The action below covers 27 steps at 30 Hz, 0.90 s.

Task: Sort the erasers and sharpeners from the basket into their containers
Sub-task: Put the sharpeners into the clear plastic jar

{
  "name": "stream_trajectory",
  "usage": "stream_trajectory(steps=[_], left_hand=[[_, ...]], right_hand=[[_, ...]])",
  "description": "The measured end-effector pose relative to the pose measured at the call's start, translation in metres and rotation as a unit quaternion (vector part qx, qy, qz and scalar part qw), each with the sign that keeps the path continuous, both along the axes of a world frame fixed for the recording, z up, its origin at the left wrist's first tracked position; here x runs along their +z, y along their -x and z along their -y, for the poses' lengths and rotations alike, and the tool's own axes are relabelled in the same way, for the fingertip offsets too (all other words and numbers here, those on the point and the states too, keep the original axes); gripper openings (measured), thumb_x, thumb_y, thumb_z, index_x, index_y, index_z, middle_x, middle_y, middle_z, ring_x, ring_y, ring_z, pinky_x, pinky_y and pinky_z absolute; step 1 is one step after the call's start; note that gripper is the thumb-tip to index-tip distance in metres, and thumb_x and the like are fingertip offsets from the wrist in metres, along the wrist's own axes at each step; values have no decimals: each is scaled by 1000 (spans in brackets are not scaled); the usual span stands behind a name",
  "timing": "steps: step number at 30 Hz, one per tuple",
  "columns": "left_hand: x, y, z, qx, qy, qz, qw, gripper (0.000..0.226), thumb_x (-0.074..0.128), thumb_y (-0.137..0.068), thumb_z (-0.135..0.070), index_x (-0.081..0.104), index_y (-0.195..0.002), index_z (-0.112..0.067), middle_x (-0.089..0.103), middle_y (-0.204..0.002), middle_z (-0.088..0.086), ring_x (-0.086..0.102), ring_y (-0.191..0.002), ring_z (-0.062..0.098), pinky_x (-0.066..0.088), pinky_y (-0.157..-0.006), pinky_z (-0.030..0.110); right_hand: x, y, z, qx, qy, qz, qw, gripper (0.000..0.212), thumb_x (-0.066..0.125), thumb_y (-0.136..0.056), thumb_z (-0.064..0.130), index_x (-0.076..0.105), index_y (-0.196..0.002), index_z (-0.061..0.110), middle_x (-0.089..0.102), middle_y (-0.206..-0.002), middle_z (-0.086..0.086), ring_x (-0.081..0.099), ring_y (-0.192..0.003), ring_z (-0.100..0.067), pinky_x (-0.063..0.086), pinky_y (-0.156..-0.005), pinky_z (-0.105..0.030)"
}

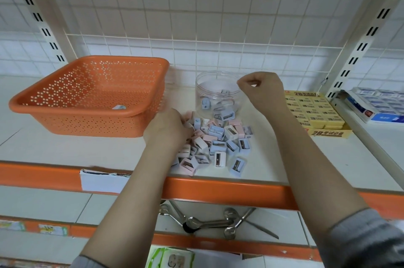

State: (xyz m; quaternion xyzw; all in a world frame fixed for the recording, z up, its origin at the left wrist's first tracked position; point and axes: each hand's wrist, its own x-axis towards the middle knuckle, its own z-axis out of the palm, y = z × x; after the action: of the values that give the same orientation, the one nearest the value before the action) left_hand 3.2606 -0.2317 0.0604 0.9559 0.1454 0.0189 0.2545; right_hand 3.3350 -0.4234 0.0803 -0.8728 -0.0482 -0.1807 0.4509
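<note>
The orange basket (87,95) holds only 1 piece, and the erasers (314,110) sit boxed at the right. Most sharpeners (218,143) remain piled on the shelf (65,147); few are in the clear jar (216,93). The left hand (168,128) digs into the pile, grip unclear; the right hand (260,88), fingers curled, hovers beside the jar rim, seemingly pinching something small.

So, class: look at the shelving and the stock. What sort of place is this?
Probably a stationery shop or stockroom. Slotted uprights carry an orange-edged shelf, boxed 2B erasers sit in a display carton, and a heap of pencil sharpeners lies beside a clear jar.
</note>
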Motion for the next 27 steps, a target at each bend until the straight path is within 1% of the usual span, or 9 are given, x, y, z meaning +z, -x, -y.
stream_trajectory(steps=[2, 4, 7, 11, 14, 17, 20, 24, 27], left_hand=[[3, 0, 0, 5, 0, 19, 1000, 17, 63, -86, -27, 71, -98, -19, 69, -100, 6, 65, -90, 27, 52, -74, 33], [6, 1, 1, 9, -2, 45, 999, 15, 64, -85, -25, 73, -96, -22, 69, -101, 5, 64, -93, 27, 49, -71, 30], [7, 1, 2, 5, 3, 79, 997, 13, 63, -86, -27, 74, -93, -24, 70, -97, 4, 65, -89, 26, 48, -68, 29], [7, -5, 4, -3, 17, 96, 995, 14, 60, -89, -22, 74, -93, -22, 70, -99, 5, 65, -88, 26, 55, -73, 36], [4, -9, 4, -17, 11, 45, 999, 16, 65, -87, -31, 73, -96, -21, 69, -100, 4, 64, -91, 24, 54, -75, 34], [1, -10, 3, -32, 4, 1, 999, 26, 73, -80, -37, 72, -99, -19, 69, -98, 4, 63, -92, 23, 53, -77, 34], [1, -10, 2, -29, -1, -3, 1000, 26, 74, -78, -34, 72, -99, -18, 69, -98, 4, 63, -92, 23, 54, -78, 35], [9, -9, -1, -38, 13, 48, 998, 18, 75, -78, -31, 72, -93, -19, 69, -96, 0, 63, -86, 17, 52, -74, 30], [25, -9, 1, -67, 73, 122, 988, 16, 76, -76, -31, 67, -83, -21, 64, -84, -11, 58, -72, 5, 46, -65, 23]], right_hand=[[-8, 14, 8, -12, -23, -4, 1000, 9, 63, -85, 20, 70, -81, 22, 66, -82, 13, 57, -70, 6, 40, -64, -7], [-18, 27, 15, -23, -31, -19, 999, 10, 62, -84, 22, 68, -77, 25, 65, -78, 15, 57, -69, 5, 42, -64, -14], [-31, 42, 21, -35, -35, -48, 998, 9, 63, -85, 24, 71, -82, 23, 69, -85, 10, 61, -76, -4, 47, -70, -22], [-40, 53, 23, -21, -35, -63, 997, 7, 64, -86, 19, 71, -84, 22, 69, -84, 7, 60, -73, -4, 42, -61, -7], [-43, 57, 21, -3, -26, -81, 996, 4, 67, -85, 20, 70, -86, 22, 70, -88, 4, 57, -72, 0, 40, -63, -9], [-43, 61, 17, 17, 3, -100, 995, 14, 72, -82, 25, 71, -95, 19, 68, -90, 3, 54, -69, 3, 38, -59, -4], [-41, 64, 12, 27, 11, -116, 993, 25, 76, -78, 29, 71, -99, 17, 65, -85, 7, 53, -63, 8, 36, -55, 2], [-39, 66, 7, 35, 42, -133, 990, 33, 77, -76, 32, 70, -105, 16, 65, -89, 7, 51, -67, 5, 38, -54, -2], [-36, 68, 5, 44, 53, -140, 988, 34, 78, -74, 35, 70, -104, 21, 65, -93, 7, 50, -67, 4, 38, -55, 0]])
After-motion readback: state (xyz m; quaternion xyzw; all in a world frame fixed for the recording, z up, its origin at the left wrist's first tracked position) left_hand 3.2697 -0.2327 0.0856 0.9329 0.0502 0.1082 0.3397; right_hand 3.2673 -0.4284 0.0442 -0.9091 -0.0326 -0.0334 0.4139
